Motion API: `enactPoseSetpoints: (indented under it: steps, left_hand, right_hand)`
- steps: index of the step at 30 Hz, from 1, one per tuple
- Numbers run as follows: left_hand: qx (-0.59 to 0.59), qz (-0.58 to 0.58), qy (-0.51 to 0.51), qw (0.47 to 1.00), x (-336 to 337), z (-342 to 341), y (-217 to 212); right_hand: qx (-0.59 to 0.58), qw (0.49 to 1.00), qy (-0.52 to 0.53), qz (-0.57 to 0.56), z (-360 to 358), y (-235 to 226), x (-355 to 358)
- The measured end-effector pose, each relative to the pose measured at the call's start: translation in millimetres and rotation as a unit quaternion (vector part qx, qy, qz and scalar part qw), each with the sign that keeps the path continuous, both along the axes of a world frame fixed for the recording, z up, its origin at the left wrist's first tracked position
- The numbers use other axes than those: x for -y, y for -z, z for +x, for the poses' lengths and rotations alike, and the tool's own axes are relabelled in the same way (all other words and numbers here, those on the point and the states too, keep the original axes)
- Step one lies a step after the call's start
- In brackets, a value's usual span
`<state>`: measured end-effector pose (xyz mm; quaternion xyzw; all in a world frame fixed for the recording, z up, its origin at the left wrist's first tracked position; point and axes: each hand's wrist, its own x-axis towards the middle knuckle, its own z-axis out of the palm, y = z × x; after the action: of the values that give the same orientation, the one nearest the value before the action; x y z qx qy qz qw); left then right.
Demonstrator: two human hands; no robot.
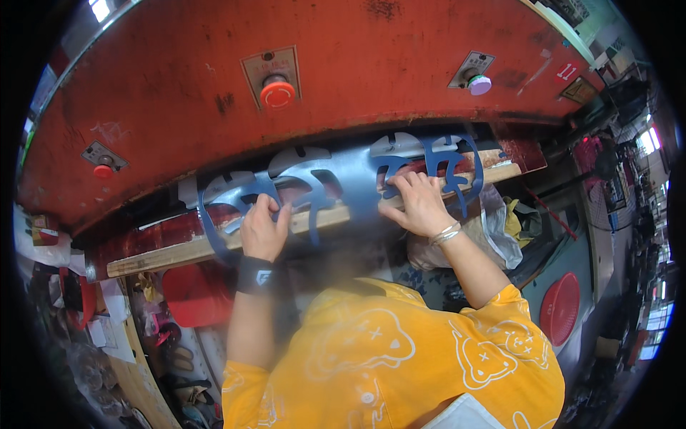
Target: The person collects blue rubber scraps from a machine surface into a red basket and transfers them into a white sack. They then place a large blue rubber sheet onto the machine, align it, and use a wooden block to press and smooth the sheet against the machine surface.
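A shiny blue sheet (355, 182) with several curved cut-outs lies across the front ledge of the red machine, some of its narrow strips hanging over the edge. My left hand (264, 232), with a black band at the wrist, has its fingers curled on a strip at the sheet's left part. On the right part, my right hand (423, 206) has bent fingers at the edge of a cut-out, its thumb lower on the sheet. Its wrist carries thin bangles. The exact contact under the fingertips is partly hidden. Pale pieces (300, 154) show at the sheet's far side.
Ahead rises the red machine front (179, 64), carrying a large red button (277, 93), a smaller red button (103, 171) and a pale purple one (479, 85). A wooden strip (168, 256) edges the ledge. Below are a red container (196, 294), a pale sack (493, 236) and a red basket (559, 309).
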<state>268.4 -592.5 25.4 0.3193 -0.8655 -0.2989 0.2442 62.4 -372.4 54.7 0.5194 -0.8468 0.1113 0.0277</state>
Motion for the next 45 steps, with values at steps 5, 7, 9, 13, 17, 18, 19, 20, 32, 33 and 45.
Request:
enactPoseSetpoints:
  steps: [5, 7, 9, 13, 17, 18, 19, 20, 32, 33, 45]
  left_hand:
    - [0.022, 0.025, -0.003, 0.999, -13.0, 14.3, -2.7]
    - [0.017, 0.037, 0.005, 0.999, -22.1, 24.6, -0.1]
    - [0.026, 0.023, 0.014, 0.999, -36.8, 38.9, 2.7]
    - [0.023, 0.023, 0.068, 0.997, -64.7, 68.8, -6.1]
    - [0.172, 0.022, 0.139, 0.975, -65.3, 96.6, -51.8]
    - [0.146, -0.056, 0.105, 0.982, -62.1, 96.2, -62.8]
    - [0.139, -0.061, 0.056, 0.987, -59.2, 94.2, -70.0]
    - [0.028, 0.04, 0.032, 0.998, -58.8, 86.0, -72.8]
    - [-0.004, -0.088, 0.092, 0.992, -94.8, 52.8, 2.5]
    - [0.023, -0.105, 0.089, 0.99, -94.3, 51.5, 1.5]
    - [0.054, -0.129, 0.072, 0.987, -96.0, 35.1, -2.3]
  right_hand:
    - [0.062, 0.993, 0.001, 0.104, 6.4, -24.1, -2.7]
    - [0.151, 0.972, -0.017, 0.181, 1.3, -47.1, 0.1]
    - [0.268, 0.938, -0.001, 0.22, -10.2, -71.7, 5.7]
    - [0.336, 0.939, 0.021, 0.077, -7.2, -78.0, 28.7]
    - [0.116, 0.989, -0.087, -0.033, 37.7, -40.9, 69.5]
    - [0.095, 0.992, -0.076, -0.016, 51.4, -32.3, 81.1]
    - [0.057, 0.996, -0.068, -0.015, 66.9, -24.8, 89.7]
    - [0.056, 0.996, -0.076, -0.008, 80.4, -19.8, 95.1]
    - [0.441, 0.872, -0.063, -0.205, 100.4, -20.1, 55.3]
    - [0.549, 0.79, -0.086, -0.257, 94.2, -21.8, 53.8]
    - [0.07, 0.996, 0.052, -0.031, 48.8, -23.8, 8.0]
